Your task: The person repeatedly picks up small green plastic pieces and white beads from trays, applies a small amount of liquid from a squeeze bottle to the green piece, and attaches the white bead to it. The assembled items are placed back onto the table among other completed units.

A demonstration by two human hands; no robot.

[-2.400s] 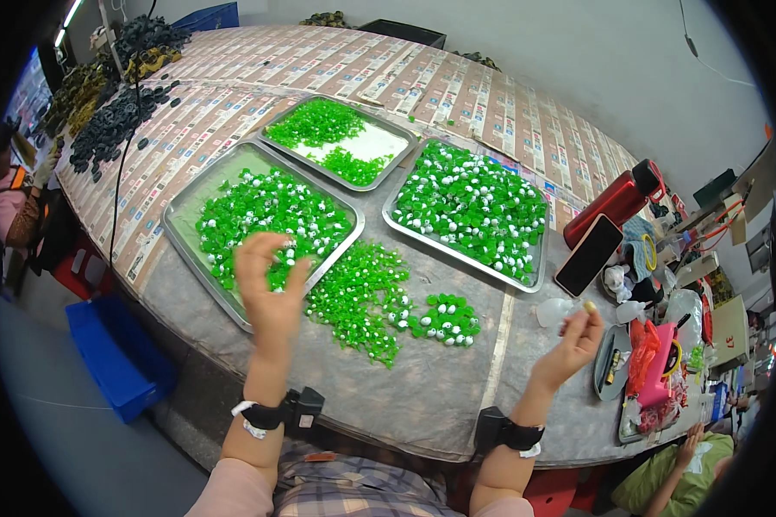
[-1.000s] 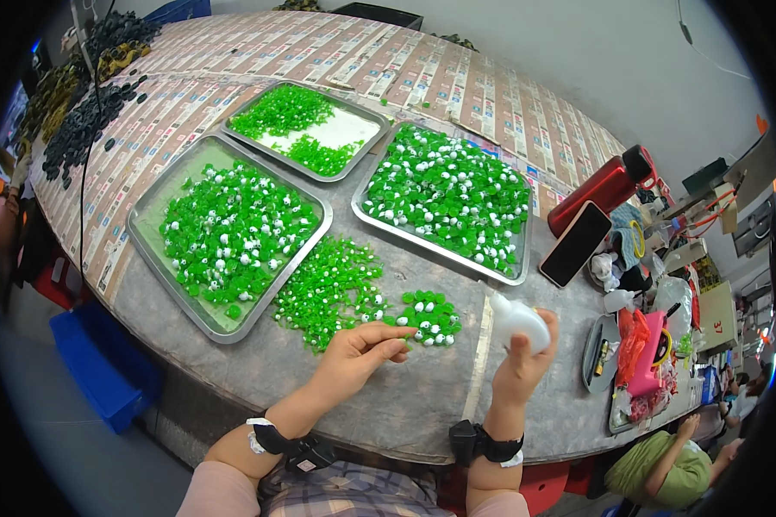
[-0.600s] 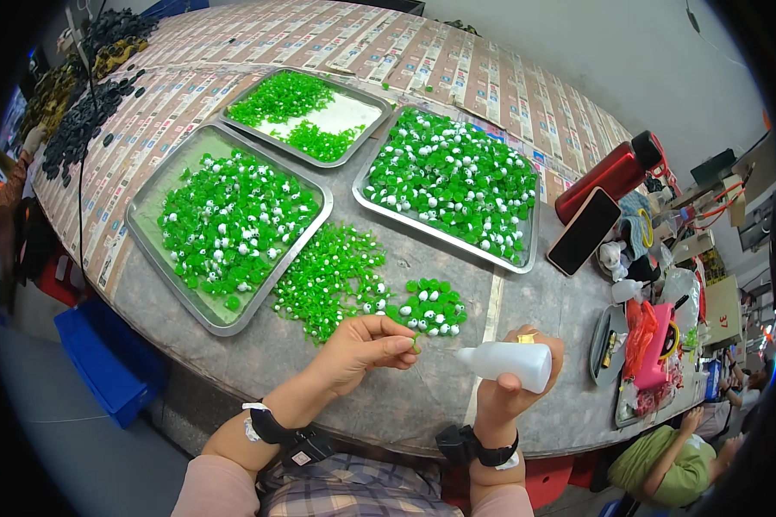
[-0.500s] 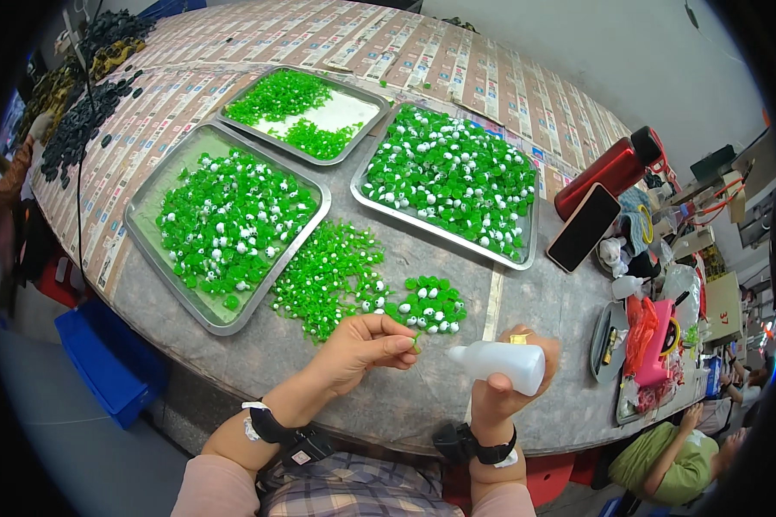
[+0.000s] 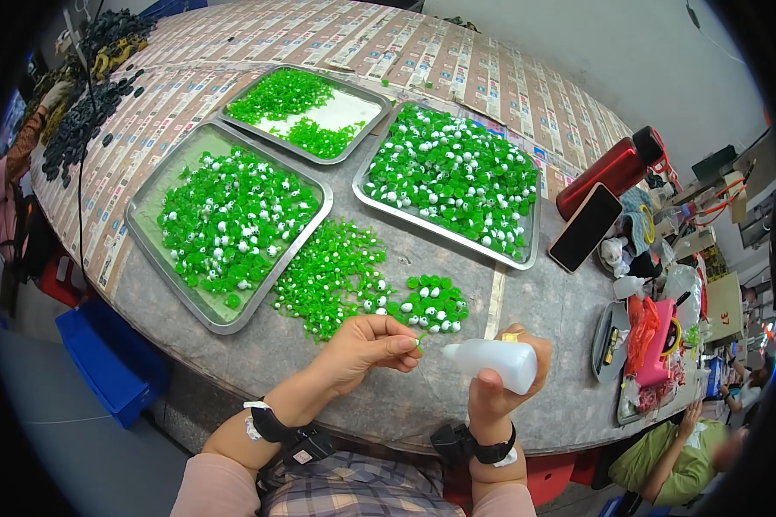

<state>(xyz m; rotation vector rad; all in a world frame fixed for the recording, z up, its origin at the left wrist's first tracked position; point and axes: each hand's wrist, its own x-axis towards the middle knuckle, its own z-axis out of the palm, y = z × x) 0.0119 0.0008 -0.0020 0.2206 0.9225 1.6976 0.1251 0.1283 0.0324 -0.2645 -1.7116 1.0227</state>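
Observation:
Between the thumb and fingertips of my left hand (image 5: pixel 366 351) is a small green piece (image 5: pixel 420 342) with a bit of white on it. My right hand (image 5: pixel 513 379) is wrapped round a translucent white squeeze bottle (image 5: pixel 496 362), tilted so its nozzle points left at the green piece, a short gap apart. Just beyond my hands lie a small cluster of green pieces with white balls (image 5: pixel 435 306) and a larger loose heap of small green pieces (image 5: pixel 323 271).
Metal trays of green and white pieces stand at left (image 5: pixel 220 323), right (image 5: pixel 457 233) and back (image 5: pixel 362 146). A phone (image 5: pixel 585 228) leans against a red bottle (image 5: pixel 608 172). A pink holder (image 5: pixel 658 345) sits at the right edge. A blue bin (image 5: pixel 112 358) stands at lower left.
The squeeze bottle in my right hand has shifted slightly left, its nozzle a little nearer the green piece. My left hand keeps its pinch, nearly still.

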